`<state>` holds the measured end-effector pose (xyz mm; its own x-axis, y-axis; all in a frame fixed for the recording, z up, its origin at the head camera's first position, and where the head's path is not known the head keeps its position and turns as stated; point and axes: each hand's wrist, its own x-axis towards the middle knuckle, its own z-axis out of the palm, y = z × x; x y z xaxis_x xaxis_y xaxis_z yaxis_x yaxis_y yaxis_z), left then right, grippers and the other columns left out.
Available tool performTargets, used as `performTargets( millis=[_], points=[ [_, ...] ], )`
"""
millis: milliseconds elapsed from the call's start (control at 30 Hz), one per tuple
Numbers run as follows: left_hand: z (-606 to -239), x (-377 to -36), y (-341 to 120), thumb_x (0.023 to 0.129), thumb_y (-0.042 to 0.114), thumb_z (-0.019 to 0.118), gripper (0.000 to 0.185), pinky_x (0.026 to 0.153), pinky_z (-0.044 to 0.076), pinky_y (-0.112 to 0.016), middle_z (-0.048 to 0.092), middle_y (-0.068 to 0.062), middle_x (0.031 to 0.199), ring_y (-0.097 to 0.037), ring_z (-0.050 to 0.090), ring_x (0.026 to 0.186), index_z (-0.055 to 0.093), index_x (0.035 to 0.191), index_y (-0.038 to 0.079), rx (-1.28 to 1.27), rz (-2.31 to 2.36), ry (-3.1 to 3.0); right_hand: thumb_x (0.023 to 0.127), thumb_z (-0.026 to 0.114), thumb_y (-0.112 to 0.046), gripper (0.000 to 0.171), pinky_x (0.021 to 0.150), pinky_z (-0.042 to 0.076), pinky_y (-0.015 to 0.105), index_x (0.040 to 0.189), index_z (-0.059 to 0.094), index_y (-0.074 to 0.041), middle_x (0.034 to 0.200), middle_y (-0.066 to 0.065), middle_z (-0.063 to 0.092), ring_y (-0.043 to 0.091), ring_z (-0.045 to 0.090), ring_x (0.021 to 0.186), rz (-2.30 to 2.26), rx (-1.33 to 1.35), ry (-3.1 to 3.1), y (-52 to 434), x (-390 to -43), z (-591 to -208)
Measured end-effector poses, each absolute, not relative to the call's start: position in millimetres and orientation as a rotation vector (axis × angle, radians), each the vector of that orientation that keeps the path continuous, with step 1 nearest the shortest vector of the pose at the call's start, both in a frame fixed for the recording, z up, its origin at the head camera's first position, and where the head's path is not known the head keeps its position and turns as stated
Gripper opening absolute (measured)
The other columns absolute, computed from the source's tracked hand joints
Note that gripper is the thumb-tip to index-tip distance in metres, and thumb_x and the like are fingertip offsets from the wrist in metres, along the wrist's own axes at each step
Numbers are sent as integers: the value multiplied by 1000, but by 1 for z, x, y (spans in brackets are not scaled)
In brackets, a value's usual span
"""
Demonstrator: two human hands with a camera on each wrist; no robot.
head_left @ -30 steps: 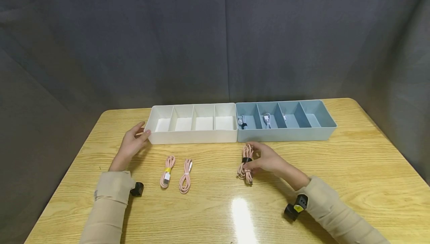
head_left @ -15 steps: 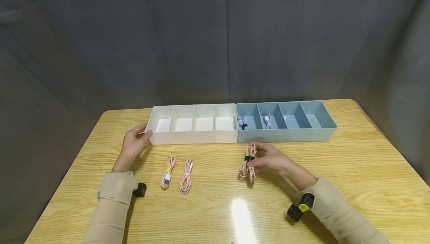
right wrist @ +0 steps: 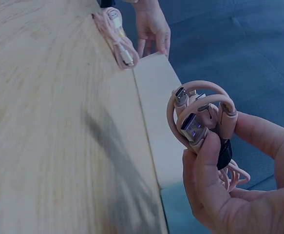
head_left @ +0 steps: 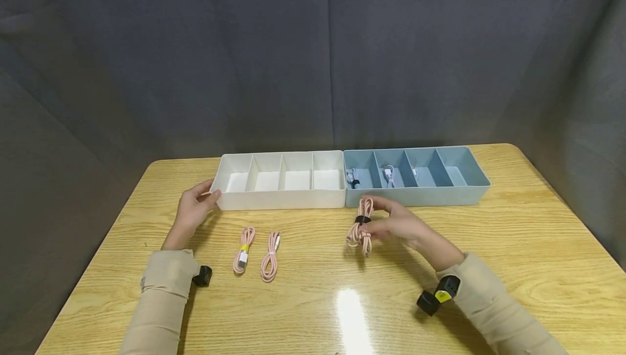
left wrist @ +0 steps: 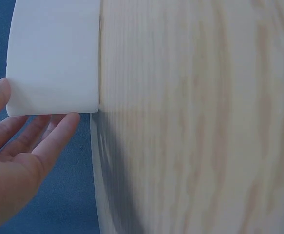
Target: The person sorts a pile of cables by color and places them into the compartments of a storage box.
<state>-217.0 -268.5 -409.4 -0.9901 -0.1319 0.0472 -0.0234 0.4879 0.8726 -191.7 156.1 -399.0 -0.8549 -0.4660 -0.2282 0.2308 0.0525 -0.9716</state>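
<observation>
My right hand holds a coiled pink USB cable bound with a black strap, above the table in front of the blue divided box. In the right wrist view, thumb and fingers pinch the cable near its metal plugs. At the left end of the white divided box is my left hand. Its extended fingers touch the end wall of the white box, with the thumb at one corner. Two more coiled pink cables lie on the table, one with a yellow tie, the other with a pale tie.
The white and blue boxes stand end to end near the table's back edge. White cables lie in several blue compartments; the rightmost compartment shows a bare floor. A dark curtain hangs behind the wooden table.
The right hand has raised the strapped pink cable and moved it slightly right and toward the blue box. The left hand has stayed at the white box's end.
</observation>
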Motion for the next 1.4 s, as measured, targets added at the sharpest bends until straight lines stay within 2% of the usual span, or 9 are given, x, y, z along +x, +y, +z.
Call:
performTargets(
  millis=[100, 300, 500, 700, 900, 1200, 1400],
  points=[
    [-408, -216, -268, 94, 16, 51, 47, 73, 48, -17, 43, -25, 129, -35, 51, 108, 38, 134, -6, 136, -1534, -2616, 78, 62, 8, 73, 72, 53, 28, 139, 23, 7, 123, 26, 27, 17, 61, 79, -1863, -253, 1832, 155, -194, -396],
    [-411, -218, -269, 94, 18, 52, 48, 79, 51, -27, 43, -25, 130, -35, 52, 107, 39, 134, -6, 127, -1525, -2611, 78, 63, 8, 74, 71, 53, 29, 140, 23, 5, 127, 27, 25, 18, 61, 80, -1859, -270, 1848, 152, -199, -390],
    [-437, -233, -284, 91, 32, 56, 55, 75, 51, -24, 45, -22, 129, -28, 56, 102, 43, 133, 0, 121, -1521, -2577, 78, 64, 7, 76, 74, 53, 33, 141, 21, 3, 130, 27, 25, 18, 61, 81, -1826, -261, 1916, 149, -204, -380],
    [-459, -247, -296, 90, 33, 57, 53, 73, 52, -25, 47, -17, 129, -32, 55, 102, 46, 132, 3, 103, -1520, -2544, 78, 66, 4, 76, 77, 52, 38, 141, 25, 1, 131, 27, 25, 19, 62, 79, -1793, -275, 1979, 145, -211, -370],
    [-462, -249, -297, 90, 32, 57, 52, 73, 52, -24, 47, -17, 128, -31, 55, 103, 45, 132, 3, 113, -1511, -2552, 78, 64, 8, 76, 74, 53, 34, 142, 23, 1, 133, 26, 25, 17, 62, 77, -1816, -277, 1953, 140, -216, -364],
    [-465, -250, -299, 89, 35, 58, 56, 70, 52, -22, 48, -18, 127, -32, 56, 101, 46, 132, 2, 99, -1502, -2544, 78, 63, 11, 78, 79, 51, 33, 143, 22, -3, 134, 23, 23, 17, 61, 82, -1843, -205, 1907, 133, -229, -359],
    [-462, -249, -298, 89, 36, 58, 56, 70, 52, -21, 47, -18, 128, -33, 55, 101, 45, 132, 1, 87, -1529, -2532, 79, 61, 12, 80, 77, 52, 33, 144, 18, -5, 136, 22, 21, 18, 61, 83, -1874, -176, 1861, 128, -237, -355]
  ],
)
